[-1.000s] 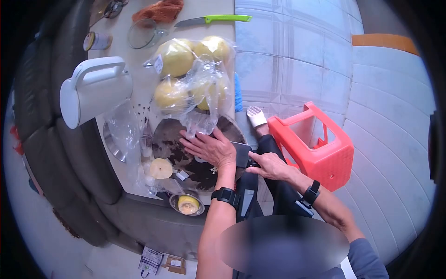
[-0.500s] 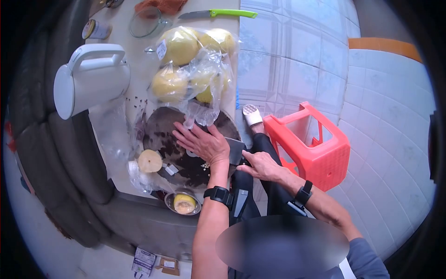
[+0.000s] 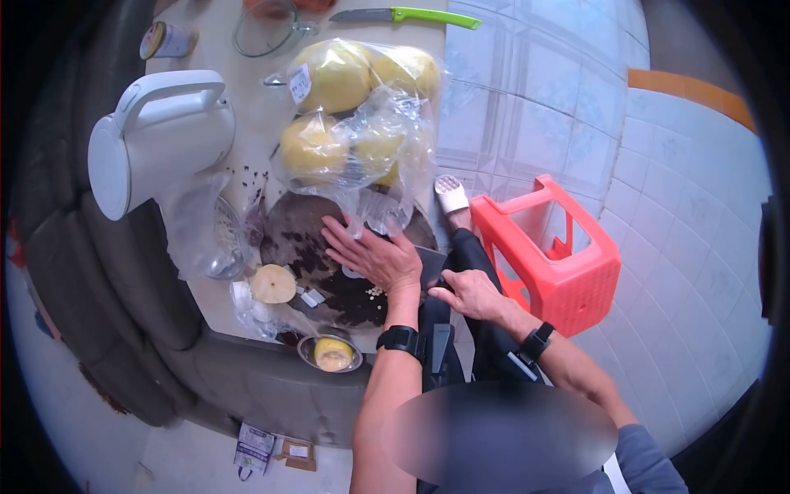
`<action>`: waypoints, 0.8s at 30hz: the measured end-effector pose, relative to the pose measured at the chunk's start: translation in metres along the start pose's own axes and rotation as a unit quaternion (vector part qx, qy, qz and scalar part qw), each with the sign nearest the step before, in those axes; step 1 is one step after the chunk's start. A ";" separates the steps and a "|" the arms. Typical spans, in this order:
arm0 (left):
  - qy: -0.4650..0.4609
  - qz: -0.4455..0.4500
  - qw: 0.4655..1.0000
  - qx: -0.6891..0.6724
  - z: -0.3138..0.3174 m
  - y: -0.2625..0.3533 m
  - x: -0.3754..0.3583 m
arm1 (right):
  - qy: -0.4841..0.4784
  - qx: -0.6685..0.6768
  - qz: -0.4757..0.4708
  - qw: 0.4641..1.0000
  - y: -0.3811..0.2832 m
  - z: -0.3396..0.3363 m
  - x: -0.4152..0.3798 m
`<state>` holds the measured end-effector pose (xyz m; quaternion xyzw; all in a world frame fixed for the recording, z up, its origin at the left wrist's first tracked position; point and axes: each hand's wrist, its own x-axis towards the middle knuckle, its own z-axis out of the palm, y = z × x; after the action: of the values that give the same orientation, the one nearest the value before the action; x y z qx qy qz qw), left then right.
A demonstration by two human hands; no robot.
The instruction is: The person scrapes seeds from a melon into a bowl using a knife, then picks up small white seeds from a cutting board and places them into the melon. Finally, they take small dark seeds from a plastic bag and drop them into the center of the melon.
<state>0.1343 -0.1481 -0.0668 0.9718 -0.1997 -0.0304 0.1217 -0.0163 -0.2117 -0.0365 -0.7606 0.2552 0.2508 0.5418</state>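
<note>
My right hand [image 3: 469, 292] is wrapped round the handle of a cleaver, whose dark broad blade [image 3: 432, 265] lies low over a round, dark, stained cutting board [image 3: 288, 218]. My left hand [image 3: 377, 257] is stretched flat over the board, its palm beside and partly over the blade; what lies beneath it is hidden. Small pale chopped bits [image 3: 376, 293] and white pieces [image 3: 311, 297] lie on the board. A cut fruit half [image 3: 272, 284] rests at the board's left edge. Just past my left fingertips is a clear bag [image 3: 374, 202] of large yellow fruits [image 3: 333, 76].
A steel bowl [image 3: 306, 354] with a cut yellow fruit [image 3: 332, 355] stands at the table's near edge. To the left is a white jug [image 3: 177, 136]. A green-handled knife [image 3: 432, 16] and a glass cup [image 3: 265, 29] lie at the far end. A red stool [image 3: 568, 280] stands right.
The view has shifted slightly, so the table's things sit a little further right. Both hands keep about the same place at the cleaver and board.
</note>
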 end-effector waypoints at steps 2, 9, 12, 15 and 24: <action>0.005 -0.006 1.000 0.006 0.002 -0.001 -0.001 | 0.008 -0.004 0.011 1.000 -0.003 -0.002 0.000; 0.019 -0.004 0.999 -0.032 -0.005 0.003 0.003 | 0.084 -0.026 0.030 0.996 -0.019 0.007 -0.006; 0.012 0.028 0.999 -0.029 -0.005 0.001 0.005 | 0.134 -0.022 0.046 0.990 -0.018 0.022 -0.009; 0.034 0.031 0.997 -0.069 -0.013 0.006 0.006 | 0.141 -0.022 0.019 0.990 -0.017 0.020 -0.012; 0.042 0.046 0.996 -0.064 -0.019 -0.011 -0.006 | 0.144 -0.036 0.004 0.989 -0.018 0.036 -0.015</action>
<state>0.1354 -0.1314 -0.0514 0.9522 -0.2364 0.0036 0.1933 -0.0192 -0.1709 -0.0241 -0.8067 0.3244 0.1499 0.4707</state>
